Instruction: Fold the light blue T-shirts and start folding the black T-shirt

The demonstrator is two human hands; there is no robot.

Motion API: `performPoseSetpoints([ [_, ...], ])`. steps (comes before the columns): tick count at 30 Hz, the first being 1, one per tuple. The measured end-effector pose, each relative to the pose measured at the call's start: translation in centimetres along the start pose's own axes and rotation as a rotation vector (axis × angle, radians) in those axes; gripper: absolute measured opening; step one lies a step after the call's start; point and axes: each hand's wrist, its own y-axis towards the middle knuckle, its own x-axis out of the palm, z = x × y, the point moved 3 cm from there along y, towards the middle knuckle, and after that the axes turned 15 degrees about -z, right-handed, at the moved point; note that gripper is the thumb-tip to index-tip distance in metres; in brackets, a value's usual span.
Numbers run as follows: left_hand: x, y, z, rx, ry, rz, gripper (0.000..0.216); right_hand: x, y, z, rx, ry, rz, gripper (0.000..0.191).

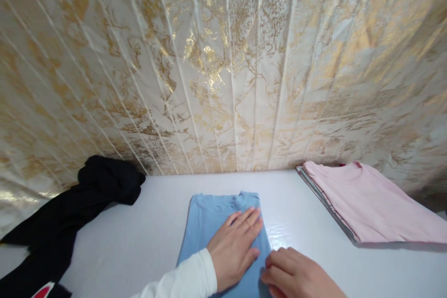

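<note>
A light blue T-shirt (206,223) lies folded into a narrow upright shape on the white table, its neckline at the far end. My left hand (237,247), in a white sleeve, presses flat on its upper right part with the fingers stretched out. At the shirt's right edge my right hand (296,272) is closed, its curled fingers pinching the fabric there. The fingertips of that hand are partly hidden, and the shirt's near end runs out of the picture.
To the right sits a stack of folded clothes with a pink T-shirt (377,205) on top. A crumpled black garment (108,181) stretches along the left side of the white table (153,223). Behind the table's far edge hangs a gold-patterned curtain (216,79).
</note>
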Motion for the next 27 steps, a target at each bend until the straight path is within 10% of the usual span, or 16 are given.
performPoseSetpoints([
  [9,1.1,-2.4,0.2,0.131,0.127,-0.107,0.053,-1.5,8.6,9.5,0.292,0.898,-0.138,0.023],
  [15,2.1,-2.1,-0.5,0.165,0.250,0.001,0.051,-2.1,10.3,15.6,0.392,0.828,0.045,0.029],
  [27,1.8,-2.2,-0.4,0.146,0.158,-0.039,0.054,-1.5,9.3,14.0,0.345,0.527,-0.124,0.012],
])
